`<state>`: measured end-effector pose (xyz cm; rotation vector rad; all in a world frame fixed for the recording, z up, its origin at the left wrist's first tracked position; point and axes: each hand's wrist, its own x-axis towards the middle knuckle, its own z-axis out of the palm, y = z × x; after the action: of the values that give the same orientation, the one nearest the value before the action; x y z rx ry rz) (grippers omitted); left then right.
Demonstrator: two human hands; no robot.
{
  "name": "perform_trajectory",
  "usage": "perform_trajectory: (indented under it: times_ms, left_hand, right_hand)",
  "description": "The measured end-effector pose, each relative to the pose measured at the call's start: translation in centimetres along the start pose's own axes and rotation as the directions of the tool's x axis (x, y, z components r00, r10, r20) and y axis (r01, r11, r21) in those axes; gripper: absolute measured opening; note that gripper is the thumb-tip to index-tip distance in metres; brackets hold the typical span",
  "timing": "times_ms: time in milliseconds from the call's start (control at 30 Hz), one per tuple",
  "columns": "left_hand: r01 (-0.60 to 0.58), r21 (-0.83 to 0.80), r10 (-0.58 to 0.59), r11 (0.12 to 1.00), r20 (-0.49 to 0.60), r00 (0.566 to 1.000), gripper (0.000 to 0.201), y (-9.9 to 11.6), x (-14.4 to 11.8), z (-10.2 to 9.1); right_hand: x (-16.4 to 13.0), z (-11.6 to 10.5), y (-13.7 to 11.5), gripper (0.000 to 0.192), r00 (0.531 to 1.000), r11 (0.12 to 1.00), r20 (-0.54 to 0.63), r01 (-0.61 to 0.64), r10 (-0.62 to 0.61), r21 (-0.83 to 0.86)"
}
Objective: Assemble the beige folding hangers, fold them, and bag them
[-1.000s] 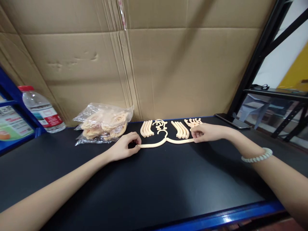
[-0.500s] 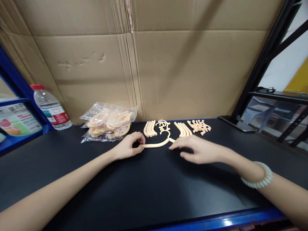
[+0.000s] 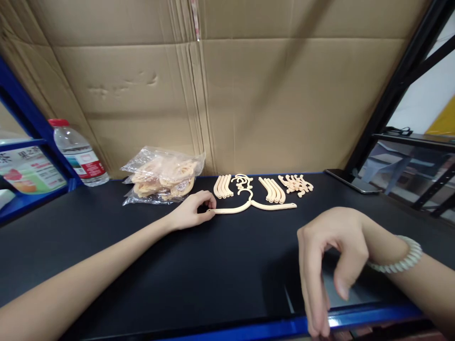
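Note:
A cream clothes hanger (image 3: 272, 206) with two arms and a hook lies flat on the black table. My left hand (image 3: 194, 210) pinches its left end between thumb and fingers. Well to the right and closer to me, my right hand (image 3: 330, 258) hangs over the table's front edge, fingers pointing down and thumb apart, with nothing visible in it. Behind the hanger are loose cream pieces: a row of curved arms (image 3: 223, 186), a small group of hooks (image 3: 242, 181), a second row of arms (image 3: 272, 190) and a pile of short curved pieces (image 3: 295, 184).
Clear plastic bags of cream parts (image 3: 161, 175) rest behind my left hand. A water bottle (image 3: 80, 154) with a red cap leans at the far left. At the back right lies a dark flat phone-like object (image 3: 353, 181). A cardboard sheet (image 3: 284, 104) stands behind the table.
My right hand has left the hanger's right arm and swung right and down to the front edge. That arm now shows in full. My left hand keeps its hold on the left end.

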<state>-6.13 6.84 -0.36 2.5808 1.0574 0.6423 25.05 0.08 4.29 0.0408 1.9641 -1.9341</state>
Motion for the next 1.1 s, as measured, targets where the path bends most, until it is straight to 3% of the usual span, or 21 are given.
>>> perform_trajectory:
  times_ms: [67,133,233,300,433,567,767,1100]
  left_hand:
    - [0.015,-0.02,-0.015,1.0,-0.005,1.0,0.008,0.0,0.0,0.1]
    - [0.029,-0.039,-0.03,0.999,-0.011,0.999,0.008,0.0,0.1,0.1]
    - [0.041,-0.054,-0.042,0.998,-0.02,0.999,0.01,0.1,0.1,0.0]
    - [0.047,-0.067,-0.049,0.997,-0.022,0.999,0.01,0.3,0.1,0.0]
    - [0.08,-0.101,-0.083,0.992,-0.028,0.996,0.012,0.3,0.2,-0.1]
    - [0.143,-0.14,-0.153,0.98,-0.057,0.987,0.018,-0.2,0.3,0.0]
    - [0.173,-0.151,-0.188,0.973,-0.092,0.978,0.021,-1.1,0.4,0.2]
    - [0.136,-0.085,-0.146,0.987,-0.124,0.982,0.014,-1.2,1.0,0.5]
  right_hand:
    - [0.7,-0.4,0.9,0.052,0.997,0.996,-0.021,0.073,-0.072,0.056]
    - [1.3,-0.4,1.4,0.045,0.974,0.989,-0.175,0.148,-0.141,0.028]
    - [2.0,-0.3,1.4,0.037,0.835,0.964,-0.484,0.209,-0.263,-0.164]
    - [2.3,-0.3,1.3,0.036,0.765,0.946,-0.561,0.213,-0.317,-0.244]
    - [2.9,-0.3,1.9,0.044,0.831,0.96,-0.492,0.168,-0.259,-0.222]
    - [3.6,-0.3,2.4,0.044,0.837,0.969,-0.499,0.135,-0.224,-0.209]
    - [3.4,-0.3,2.0,0.048,0.896,0.948,-0.381,0.115,-0.228,-0.297]
    - [3.4,-0.4,1.9,0.042,0.907,0.942,-0.352,0.116,-0.229,-0.314]
